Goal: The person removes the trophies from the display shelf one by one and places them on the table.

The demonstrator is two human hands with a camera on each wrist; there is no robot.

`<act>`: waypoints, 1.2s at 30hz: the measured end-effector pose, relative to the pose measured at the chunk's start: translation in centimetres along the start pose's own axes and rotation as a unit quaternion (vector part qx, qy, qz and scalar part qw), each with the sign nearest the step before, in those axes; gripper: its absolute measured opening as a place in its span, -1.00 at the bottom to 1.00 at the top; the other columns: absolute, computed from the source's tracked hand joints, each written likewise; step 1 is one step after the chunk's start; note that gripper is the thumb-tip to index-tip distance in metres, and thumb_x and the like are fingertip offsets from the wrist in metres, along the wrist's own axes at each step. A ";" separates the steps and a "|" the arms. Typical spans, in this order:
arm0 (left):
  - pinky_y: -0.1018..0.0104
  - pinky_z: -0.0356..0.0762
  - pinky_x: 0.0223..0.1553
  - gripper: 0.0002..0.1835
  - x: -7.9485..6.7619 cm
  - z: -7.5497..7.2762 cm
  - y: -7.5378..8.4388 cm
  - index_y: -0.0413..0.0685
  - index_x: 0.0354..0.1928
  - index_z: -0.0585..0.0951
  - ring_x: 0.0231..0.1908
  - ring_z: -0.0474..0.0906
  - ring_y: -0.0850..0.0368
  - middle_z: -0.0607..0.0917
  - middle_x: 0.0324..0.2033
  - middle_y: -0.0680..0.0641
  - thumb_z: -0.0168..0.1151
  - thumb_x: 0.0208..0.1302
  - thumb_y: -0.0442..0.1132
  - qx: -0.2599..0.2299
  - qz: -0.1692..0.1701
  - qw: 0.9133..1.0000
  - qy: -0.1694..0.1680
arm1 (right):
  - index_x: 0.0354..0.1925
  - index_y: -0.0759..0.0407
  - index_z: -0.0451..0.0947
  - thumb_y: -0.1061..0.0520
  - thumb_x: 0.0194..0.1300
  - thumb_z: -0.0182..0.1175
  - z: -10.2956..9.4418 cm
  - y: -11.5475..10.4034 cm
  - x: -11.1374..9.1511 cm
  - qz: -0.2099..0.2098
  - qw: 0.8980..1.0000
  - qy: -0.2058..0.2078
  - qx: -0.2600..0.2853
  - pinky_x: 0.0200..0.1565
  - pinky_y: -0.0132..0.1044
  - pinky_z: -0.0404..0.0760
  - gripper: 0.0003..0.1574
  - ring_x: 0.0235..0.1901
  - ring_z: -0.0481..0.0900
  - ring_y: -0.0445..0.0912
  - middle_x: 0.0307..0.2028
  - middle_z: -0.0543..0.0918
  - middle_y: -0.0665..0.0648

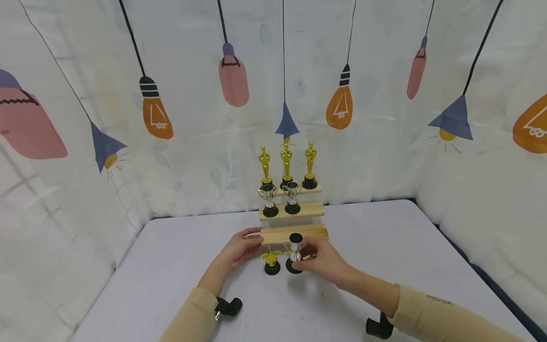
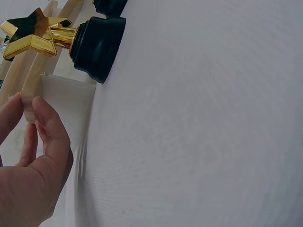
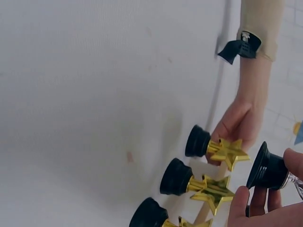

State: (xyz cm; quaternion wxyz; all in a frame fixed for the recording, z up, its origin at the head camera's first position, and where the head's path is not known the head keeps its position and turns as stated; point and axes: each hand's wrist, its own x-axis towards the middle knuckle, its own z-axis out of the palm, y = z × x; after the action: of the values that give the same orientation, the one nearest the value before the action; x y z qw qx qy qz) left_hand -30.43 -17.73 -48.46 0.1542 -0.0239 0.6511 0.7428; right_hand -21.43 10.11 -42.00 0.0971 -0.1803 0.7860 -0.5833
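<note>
My right hand (image 1: 326, 260) holds a small silver trophy cup (image 1: 295, 246) in front of the lowest board of a wooden tiered shelf (image 1: 314, 232). In the right wrist view its fingers are around the cup's black base (image 3: 270, 171), which is off the table. My left hand (image 1: 235, 249) pinches the left end of that board (image 2: 32, 78) between thumb and fingers. Gold star trophies (image 1: 271, 260) stand on the table before the shelf; the right wrist view shows three, while the cup and hand partly hide them from the head view.
Three gold statuettes (image 1: 310, 161) stand on the top board. Two silver cups (image 1: 292, 194) occupy the left and middle of the board below. A white cloth covers the table (image 1: 188, 247), and a cloth printed with lamps (image 1: 192, 156) hangs behind and at both sides.
</note>
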 end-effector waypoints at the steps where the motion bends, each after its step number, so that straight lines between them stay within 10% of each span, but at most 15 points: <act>1: 0.30 0.67 -0.07 -0.43 0.0 0.0 0.0 -0.28 0.40 0.40 -0.11 0.64 0.10 0.60 0.11 -0.25 0.31 0.41 -0.37 0.001 0.001 1.000 0.000 | -0.17 0.23 0.59 0.23 0.19 0.50 0.2 0.0 0.0 0.001 1.000 -0.001 0.003 -0.17 -0.21 0.66 -0.70 -0.12 0.64 0.03 -0.22 0.69 0.10; 36: 0.31 0.67 -0.07 -0.43 0.0 0.0 0.0 -0.34 0.41 0.36 -0.10 0.63 0.09 0.59 0.11 -0.27 0.27 0.42 -0.42 -0.003 0.008 1.000 -0.009 | -0.22 0.25 0.60 0.34 0.06 0.52 5.5 3.3 0.3 0.057 0.997 -0.040 0.039 -0.22 -0.28 0.57 -0.67 -0.29 0.60 -0.13 -0.34 0.67 0.04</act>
State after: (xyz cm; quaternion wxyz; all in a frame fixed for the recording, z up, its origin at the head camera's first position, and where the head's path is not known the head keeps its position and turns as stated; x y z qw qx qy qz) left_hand -30.40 -17.76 -48.49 0.1537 -0.0122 0.6478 0.7460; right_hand -20.22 5.98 -46.75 0.1688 -0.1544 0.7668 -0.5997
